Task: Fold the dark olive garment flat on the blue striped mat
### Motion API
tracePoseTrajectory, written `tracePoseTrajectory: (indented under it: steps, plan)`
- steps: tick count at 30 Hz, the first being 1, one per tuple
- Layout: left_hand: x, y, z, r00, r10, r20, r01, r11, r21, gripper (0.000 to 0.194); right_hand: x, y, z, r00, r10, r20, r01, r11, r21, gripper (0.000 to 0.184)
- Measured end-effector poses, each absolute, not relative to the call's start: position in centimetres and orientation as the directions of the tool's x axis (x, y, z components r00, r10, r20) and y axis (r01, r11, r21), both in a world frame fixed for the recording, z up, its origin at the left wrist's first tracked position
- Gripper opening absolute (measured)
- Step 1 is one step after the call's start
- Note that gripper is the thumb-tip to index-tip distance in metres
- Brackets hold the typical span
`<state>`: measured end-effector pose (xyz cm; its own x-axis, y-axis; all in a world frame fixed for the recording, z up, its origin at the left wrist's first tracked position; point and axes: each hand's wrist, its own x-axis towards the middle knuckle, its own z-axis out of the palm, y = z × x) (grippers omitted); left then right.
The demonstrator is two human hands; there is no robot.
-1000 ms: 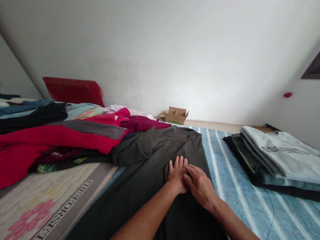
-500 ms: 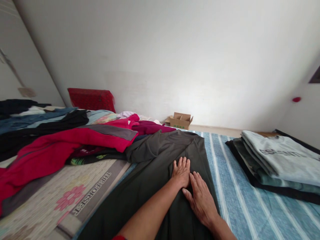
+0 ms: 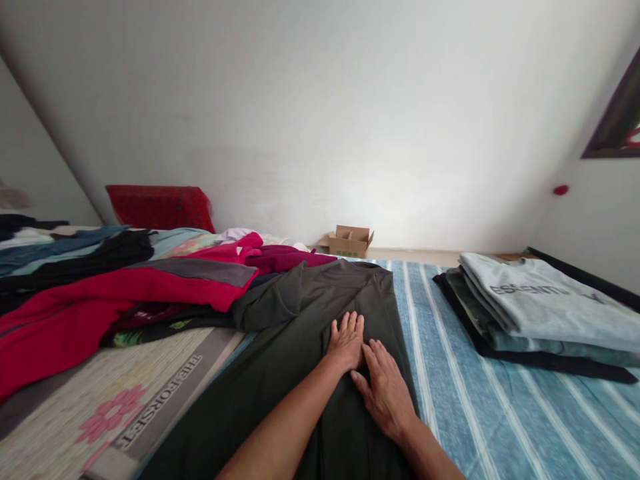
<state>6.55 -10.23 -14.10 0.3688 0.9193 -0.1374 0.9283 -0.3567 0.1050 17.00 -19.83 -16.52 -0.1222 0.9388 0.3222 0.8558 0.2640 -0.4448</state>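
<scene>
Both hands lie flat on a dark olive-grey top, which is spread on the bed in front of the person, its neck end pointing toward the wall. The left hand is palm down, its fingers a little apart, on the middle of the cloth. The right hand rests just beside it and nearer to the person, with the thumb away from the fingers; whether the two hands touch, I cannot tell. Neither hand grips anything.

Under the top there is a blue sheet with white stripes. To the right, well apart, stands a stack of folded clothes, and a light grey shirt with dark letters lies uppermost. To the left, a red and grey garment lies loosely across a beige mat with a pink flower. Beyond the top, an open cardboard box stands near the wall.
</scene>
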Motion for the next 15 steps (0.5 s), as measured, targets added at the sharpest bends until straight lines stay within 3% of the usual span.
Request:
tracePoseTrajectory:
  steps: [7,11,13,15]
  plan:
    - [6.5,-9.8,-14.0,0.364,0.919,-0.153,0.931,-0.353,0.09,0.075,16.9,-19.9,-16.0,-0.047,0.922,0.384,0.791,0.269,-0.55,0.045]
    - [6.7,-9.2,-12.2,0.364,0.909,-0.203,0.929,-0.34,0.142,0.083,18.5,-20.4,-14.7,0.041,0.907,0.419,0.72,0.264,-0.642,0.036]
    - [7.3,-8.7,-11.0,0.37,0.917,-0.148,0.926,-0.35,0.144,0.077,20.1,-21.4,-14.2,0.118,0.92,0.374,0.696,0.193,-0.692,0.036]
    - [8.6,-7.9,-10.0,0.389,0.92,-0.037,0.916,-0.383,0.116,0.062,21.8,-22.8,-14.3,0.189,0.954,0.235,0.637,0.063,-0.769,0.04]
